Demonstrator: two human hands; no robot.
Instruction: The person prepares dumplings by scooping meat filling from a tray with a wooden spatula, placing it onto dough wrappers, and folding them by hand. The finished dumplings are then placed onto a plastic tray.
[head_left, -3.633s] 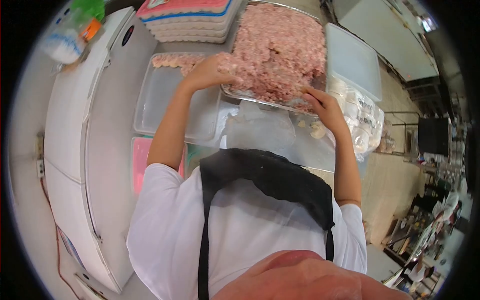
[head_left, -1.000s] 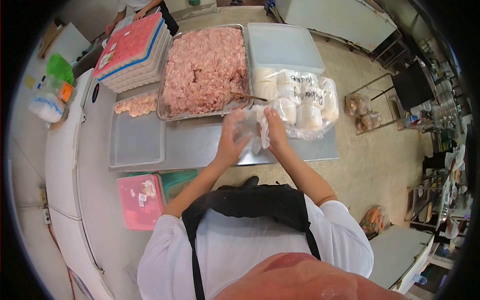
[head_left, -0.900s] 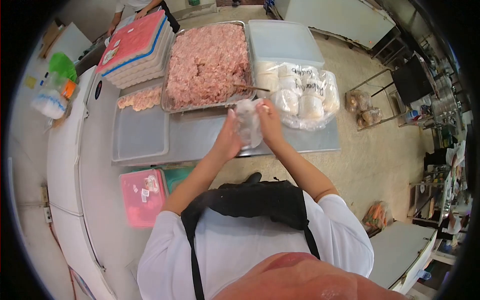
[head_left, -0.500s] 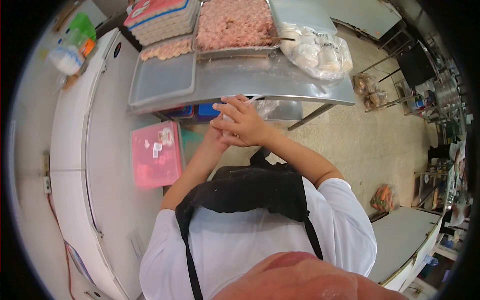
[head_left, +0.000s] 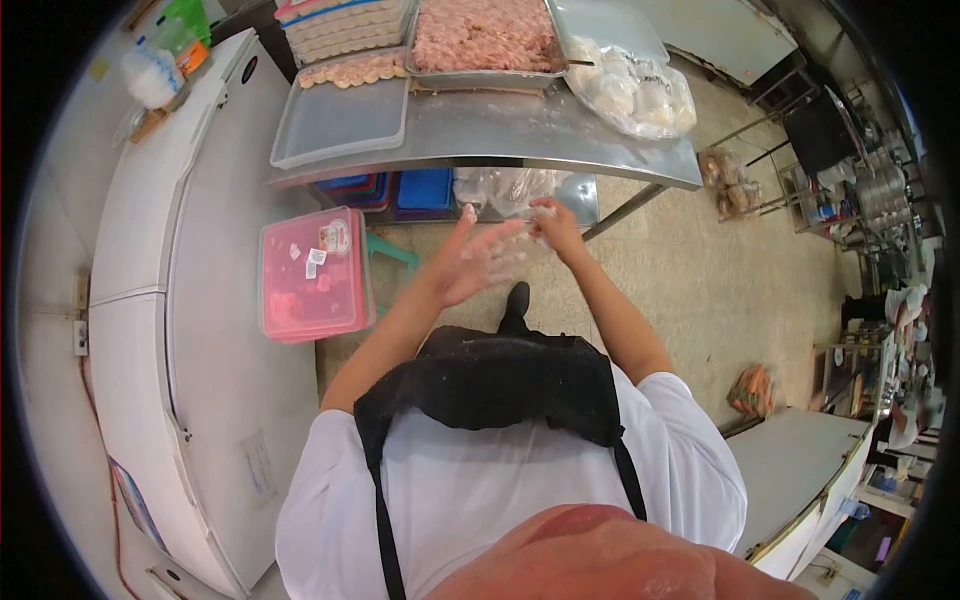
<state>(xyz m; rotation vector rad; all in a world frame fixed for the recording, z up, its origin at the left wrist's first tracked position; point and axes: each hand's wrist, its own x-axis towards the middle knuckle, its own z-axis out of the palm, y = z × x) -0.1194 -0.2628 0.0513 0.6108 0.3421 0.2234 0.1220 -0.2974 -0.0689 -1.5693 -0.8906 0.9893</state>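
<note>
My left hand (head_left: 480,262) is held out in front of the black apron, open, its fingers spread and dusted white. To its right, my right hand (head_left: 556,228) has its fingers curled together around something thin and whitish, too small to make out. Both hands are in the air, below the front edge of the steel table (head_left: 480,135). On that table sits a metal tray (head_left: 485,74) full of pink minced meat (head_left: 485,35). Left of it is a clear plastic tray (head_left: 335,125) with a row of small filled pieces (head_left: 352,70) along its far side.
A plastic bag of white rounds (head_left: 635,98) lies at the table's right. Stacked trays (head_left: 345,35) stand at the back left. A pink lidded container (head_left: 312,285) rests beside a white freezer (head_left: 225,300). Blue containers (head_left: 425,190) sit on the lower shelf.
My hands were pressed together, with a white strip sticking out. They have come apart: the left is now spread open, and the right has moved rightward. The view has shifted slightly.
</note>
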